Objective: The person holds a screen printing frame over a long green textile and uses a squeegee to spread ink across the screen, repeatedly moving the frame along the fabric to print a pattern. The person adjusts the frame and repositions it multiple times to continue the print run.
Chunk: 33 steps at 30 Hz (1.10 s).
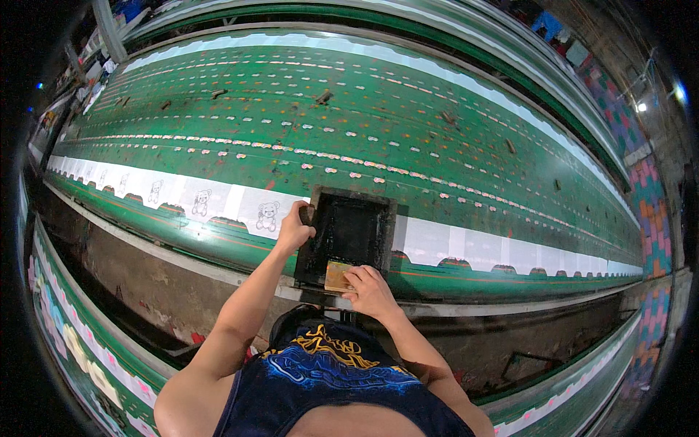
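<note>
A dark rectangular printing screen (352,225) with black ink on its mesh lies across the near edge of a long green table. My left hand (295,228) grips the screen's left side by a small dark handle. In my right hand (370,291) is a squeegee with a yellowish wooden grip (338,276), held at the near end inside the frame. White fabric pieces (251,207) run in a row along the table's near side. Those left of the screen bear black outline bear prints (269,215); those to its right (428,239) look plain. Fabric under the screen is hidden.
The green table (408,124) stretches far to both sides, with rows of small coloured marks and several dark lumps (324,97). Another white strip (320,44) follows its far edge. A metal rail (466,309) borders the near side. More long tables stand ahead and behind.
</note>
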{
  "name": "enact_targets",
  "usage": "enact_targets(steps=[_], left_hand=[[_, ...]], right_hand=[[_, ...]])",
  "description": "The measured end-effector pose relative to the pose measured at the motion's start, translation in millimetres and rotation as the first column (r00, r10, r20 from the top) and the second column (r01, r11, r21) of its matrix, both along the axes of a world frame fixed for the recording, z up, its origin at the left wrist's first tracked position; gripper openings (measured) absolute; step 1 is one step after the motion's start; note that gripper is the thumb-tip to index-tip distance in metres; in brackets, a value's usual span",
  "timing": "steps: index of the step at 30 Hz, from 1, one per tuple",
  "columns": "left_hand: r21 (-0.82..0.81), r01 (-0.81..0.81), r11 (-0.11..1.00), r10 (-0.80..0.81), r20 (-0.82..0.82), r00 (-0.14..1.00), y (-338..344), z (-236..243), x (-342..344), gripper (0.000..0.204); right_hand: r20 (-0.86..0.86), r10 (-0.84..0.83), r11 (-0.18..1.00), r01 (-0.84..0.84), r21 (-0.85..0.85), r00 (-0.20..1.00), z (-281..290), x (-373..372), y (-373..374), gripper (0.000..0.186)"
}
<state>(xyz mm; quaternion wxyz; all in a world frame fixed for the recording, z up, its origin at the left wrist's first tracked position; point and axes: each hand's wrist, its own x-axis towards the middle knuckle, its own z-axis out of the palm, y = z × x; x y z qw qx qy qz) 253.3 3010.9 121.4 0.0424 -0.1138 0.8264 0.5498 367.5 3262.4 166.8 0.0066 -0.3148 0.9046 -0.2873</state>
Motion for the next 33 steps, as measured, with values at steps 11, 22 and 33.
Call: enact_targets(steps=[11,22,33], left_hand=[[-0.056,0.055,0.997,-0.055,0.011,0.998,-2.4,2.8,-1.5,0.072],[-0.091,0.037,0.995,-0.033,0.05,0.998,-0.1,-0.4,-1.8,0.074],[-0.086,0.035,0.996,-0.03,0.063,0.998,0.5,5.9,0.8,0.073]], right_hand=[[0.019,-0.097,0.995,0.097,0.01,0.995,-0.2,-47.7,-7.7,0.02],[-0.046,-0.227,0.973,0.229,0.042,0.973,-9.3,-121.4,-15.0,0.022],[-0.006,-0.088,0.987,0.088,0.137,0.996,-14.5,12.8,-7.5,0.043]])
